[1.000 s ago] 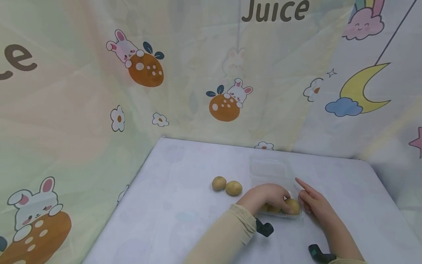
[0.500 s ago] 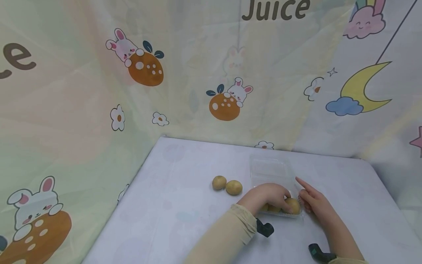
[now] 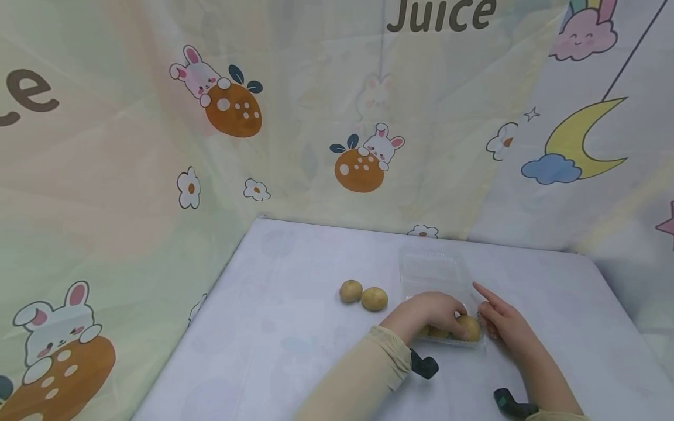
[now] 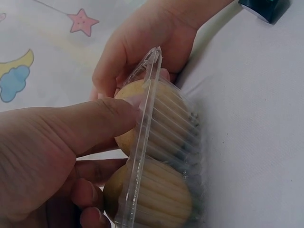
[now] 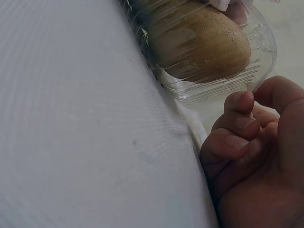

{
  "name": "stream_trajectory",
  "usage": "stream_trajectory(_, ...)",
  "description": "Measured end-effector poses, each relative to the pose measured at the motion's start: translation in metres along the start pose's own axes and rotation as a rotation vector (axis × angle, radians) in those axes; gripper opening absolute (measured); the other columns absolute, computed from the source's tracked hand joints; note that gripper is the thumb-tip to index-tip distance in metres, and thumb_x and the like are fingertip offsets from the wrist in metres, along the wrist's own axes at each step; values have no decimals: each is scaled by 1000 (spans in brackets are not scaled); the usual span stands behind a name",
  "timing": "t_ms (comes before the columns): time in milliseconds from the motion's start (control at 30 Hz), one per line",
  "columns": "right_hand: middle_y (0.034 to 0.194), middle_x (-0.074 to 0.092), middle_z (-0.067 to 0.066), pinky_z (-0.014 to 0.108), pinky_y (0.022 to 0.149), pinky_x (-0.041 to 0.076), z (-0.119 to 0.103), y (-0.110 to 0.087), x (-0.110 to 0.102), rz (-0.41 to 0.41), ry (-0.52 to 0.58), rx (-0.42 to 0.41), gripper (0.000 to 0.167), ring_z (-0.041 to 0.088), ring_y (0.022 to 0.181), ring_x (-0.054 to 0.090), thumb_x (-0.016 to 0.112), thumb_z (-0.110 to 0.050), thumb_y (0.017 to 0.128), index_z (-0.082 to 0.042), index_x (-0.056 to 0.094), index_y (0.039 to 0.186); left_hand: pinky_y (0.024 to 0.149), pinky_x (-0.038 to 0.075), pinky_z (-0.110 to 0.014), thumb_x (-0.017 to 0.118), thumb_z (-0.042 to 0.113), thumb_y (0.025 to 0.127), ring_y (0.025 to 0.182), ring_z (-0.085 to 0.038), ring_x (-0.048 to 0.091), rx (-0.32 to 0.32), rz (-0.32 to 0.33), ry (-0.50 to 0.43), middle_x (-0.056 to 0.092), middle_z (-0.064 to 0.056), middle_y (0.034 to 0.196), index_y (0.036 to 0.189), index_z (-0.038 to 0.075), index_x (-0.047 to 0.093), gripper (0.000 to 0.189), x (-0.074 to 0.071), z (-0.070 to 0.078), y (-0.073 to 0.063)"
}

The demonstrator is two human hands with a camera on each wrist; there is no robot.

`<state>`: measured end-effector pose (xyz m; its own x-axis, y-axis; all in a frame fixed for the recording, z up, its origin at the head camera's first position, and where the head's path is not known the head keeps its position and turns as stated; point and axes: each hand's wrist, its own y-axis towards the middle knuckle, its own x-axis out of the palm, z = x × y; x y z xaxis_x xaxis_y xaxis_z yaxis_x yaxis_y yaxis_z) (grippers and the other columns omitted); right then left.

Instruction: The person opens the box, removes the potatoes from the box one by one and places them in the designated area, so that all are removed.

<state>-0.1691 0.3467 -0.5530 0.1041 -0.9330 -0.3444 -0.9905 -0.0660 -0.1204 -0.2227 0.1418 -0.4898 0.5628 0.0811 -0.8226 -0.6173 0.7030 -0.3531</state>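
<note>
A clear plastic clamshell box (image 3: 429, 270) lies with its lid folded back on the table, its tray holding potatoes. My left hand (image 3: 433, 310) reaches into the tray and grips a potato (image 3: 470, 328) at the right end, thumb on top. Another potato (image 4: 156, 194) sits beside it, under the curled fingers in the left wrist view. At the tray's right end, my right hand (image 3: 504, 321) holds the rim between bent fingers (image 5: 240, 102), with the index finger pointing forward in the head view. The left hand and sleeve hide part of the tray.
Two loose potatoes, one farther left (image 3: 350, 291) and one nearer the box (image 3: 374, 299), lie on the white-covered table (image 3: 263, 351). A printed cloth (image 3: 295, 105) hangs behind the table's back edge. Dark camera mounts (image 3: 423, 365) sit at both wrists.
</note>
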Motion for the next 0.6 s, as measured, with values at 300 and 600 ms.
stream_trajectory(300, 71, 44, -2, 32, 56, 43, 1, 0, -1, -1, -2, 4, 57, 23, 59, 44, 45, -34, 106, -21, 25, 158, 88, 44, -19, 72, 50, 86, 96, 3, 56, 8, 10, -4, 66, 20, 111, 127, 37, 64, 44, 2, 0, 0)
stream_trajectory(600, 72, 45, -1, 32, 55, 43, 1, 0, -1, 0, -8, 1, 57, 22, 58, 44, 45, -34, 106, -20, 26, 157, 86, 45, -20, 74, 51, 84, 93, 2, 56, 2, 23, -10, 66, 20, 107, 124, 38, 65, 43, 0, 1, -2)
